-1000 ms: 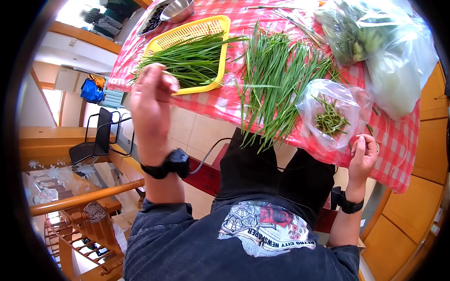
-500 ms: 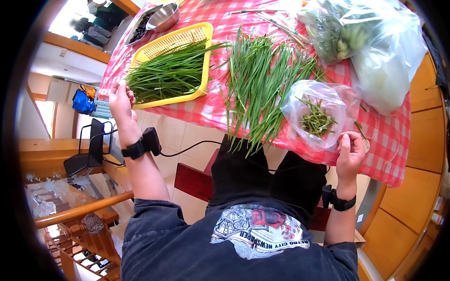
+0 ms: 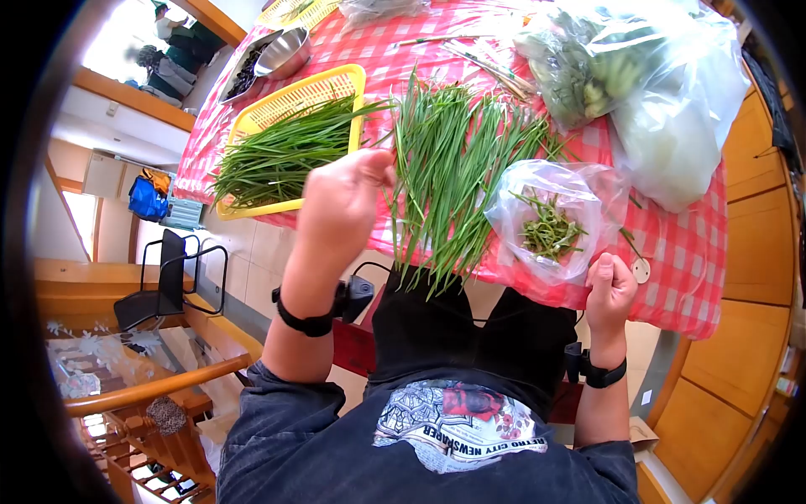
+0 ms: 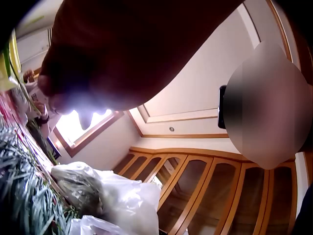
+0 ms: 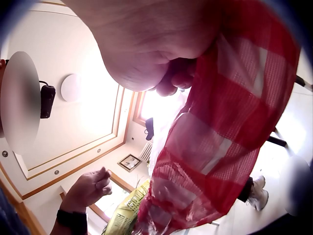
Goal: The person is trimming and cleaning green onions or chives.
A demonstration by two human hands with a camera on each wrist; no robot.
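Observation:
A loose pile of long green chives [image 3: 453, 160] lies on the red checked tablecloth [image 3: 688, 252], its tips hanging over the near edge. My left hand [image 3: 348, 189] is raised at the pile's left side, fingers bent and touching the nearest stalks; nothing shows in it. In the right wrist view the left hand [image 5: 88, 188] is loosely curled. A yellow basket [image 3: 336, 80] to the left holds sorted chives [image 3: 269, 160]. My right hand [image 3: 611, 286] is curled in a fist at the table edge, just below a clear bag of green trimmings [image 3: 546, 223].
Large plastic bags of greens [image 3: 604, 67] and a white bag [image 3: 680, 134] fill the far right of the table. A metal bowl [image 3: 285, 50] stands behind the basket. A black chair [image 3: 168, 277] and a wooden railing [image 3: 151, 386] are to the left, below the table.
My left hand went from the raised position down to the basket's near corner, then swung right to the loose chive pile. The right hand stayed by the bag and closed into a fist.

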